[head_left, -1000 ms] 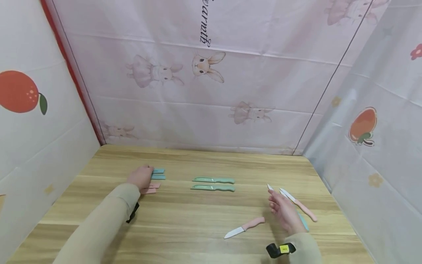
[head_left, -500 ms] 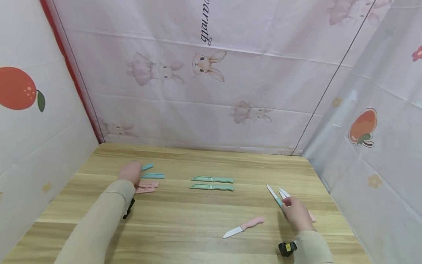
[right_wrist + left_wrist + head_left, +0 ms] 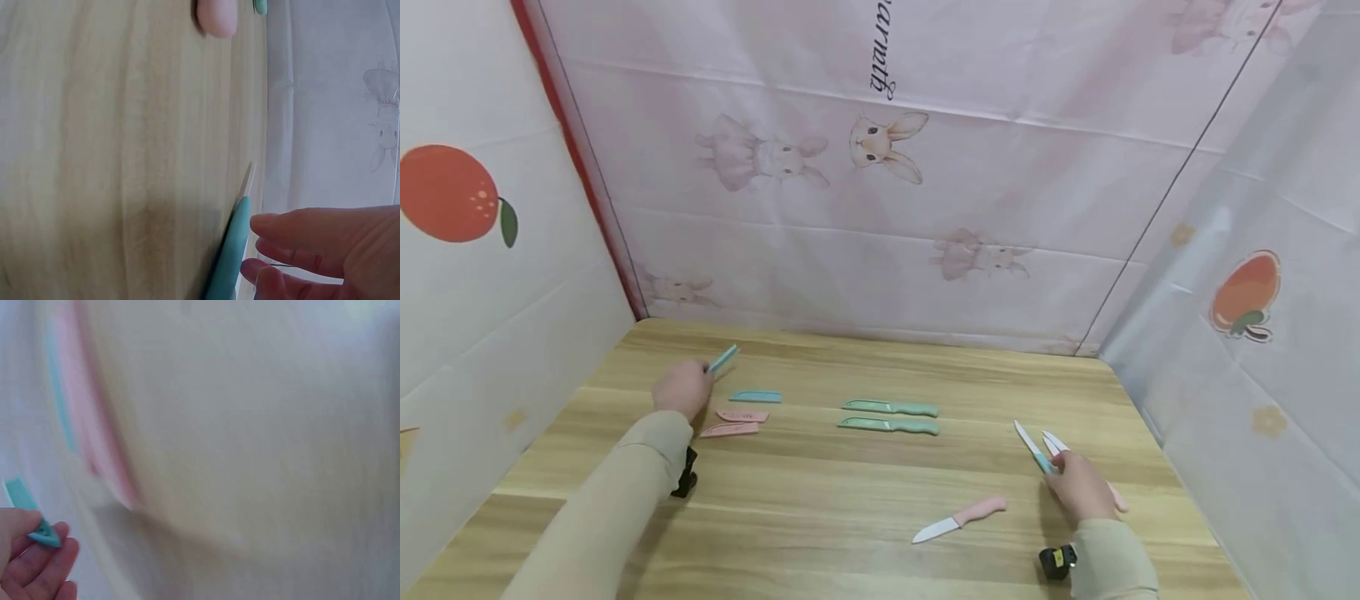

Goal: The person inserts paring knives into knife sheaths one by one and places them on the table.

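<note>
In the head view my left hand [image 3: 683, 390] pinches a light blue knife sheath [image 3: 723, 358] by one end, tilted away from the table; the left wrist view shows thumb and fingers on the sheath [image 3: 28, 506]. Another blue sheath [image 3: 756, 397] and two pink sheaths [image 3: 743, 416] lie close by. My right hand [image 3: 1081, 486] is at a blue-handled paring knife [image 3: 1033, 450] on the right. Its handle [image 3: 230, 250] lies beside my fingertips, which are spread apart and not visibly round it. More white blades [image 3: 1054, 441] and a pink handle [image 3: 1120, 497] are partly hidden behind this hand.
Two green sheathed knives [image 3: 887, 426] lie parallel in the middle of the wooden table [image 3: 820, 500]. A bare pink-handled knife [image 3: 958, 521] lies nearer the front. Printed cloth walls [image 3: 820, 267] enclose the back and sides.
My left hand has taken a blue sheath from beside the other one and moved it back and left. My right hand has shifted right, uncovering more of the blue-handled knife.
</note>
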`<state>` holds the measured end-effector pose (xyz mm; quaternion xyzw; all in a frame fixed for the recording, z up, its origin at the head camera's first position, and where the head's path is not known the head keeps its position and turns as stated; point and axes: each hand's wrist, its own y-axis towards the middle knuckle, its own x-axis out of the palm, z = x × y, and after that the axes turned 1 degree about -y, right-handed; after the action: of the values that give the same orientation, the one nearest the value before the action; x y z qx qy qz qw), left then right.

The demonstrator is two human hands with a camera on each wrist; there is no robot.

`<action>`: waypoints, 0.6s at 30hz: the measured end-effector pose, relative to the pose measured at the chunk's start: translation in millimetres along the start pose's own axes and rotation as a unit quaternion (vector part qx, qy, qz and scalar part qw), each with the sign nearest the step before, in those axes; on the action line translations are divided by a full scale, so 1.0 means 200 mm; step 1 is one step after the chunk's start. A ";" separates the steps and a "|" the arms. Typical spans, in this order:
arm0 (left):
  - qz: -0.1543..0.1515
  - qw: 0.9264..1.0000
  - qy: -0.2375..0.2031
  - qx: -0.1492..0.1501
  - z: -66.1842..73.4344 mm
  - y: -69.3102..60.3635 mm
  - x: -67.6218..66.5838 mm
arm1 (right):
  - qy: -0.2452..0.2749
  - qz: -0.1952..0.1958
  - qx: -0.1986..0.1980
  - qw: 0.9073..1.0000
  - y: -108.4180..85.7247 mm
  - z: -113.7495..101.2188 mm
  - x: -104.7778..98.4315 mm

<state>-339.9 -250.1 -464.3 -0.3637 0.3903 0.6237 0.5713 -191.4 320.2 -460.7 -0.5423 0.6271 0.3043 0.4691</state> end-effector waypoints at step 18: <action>-0.114 0.784 -0.605 -0.085 0.57 -0.54 0.20 | -0.015 -0.014 -0.013 1.000 -0.01 -0.01 0.03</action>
<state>-236.0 -125.6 -459.8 -0.0007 -0.1341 0.6769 0.7237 -190.2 314.6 -465.6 -0.5523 0.6087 0.3136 0.4755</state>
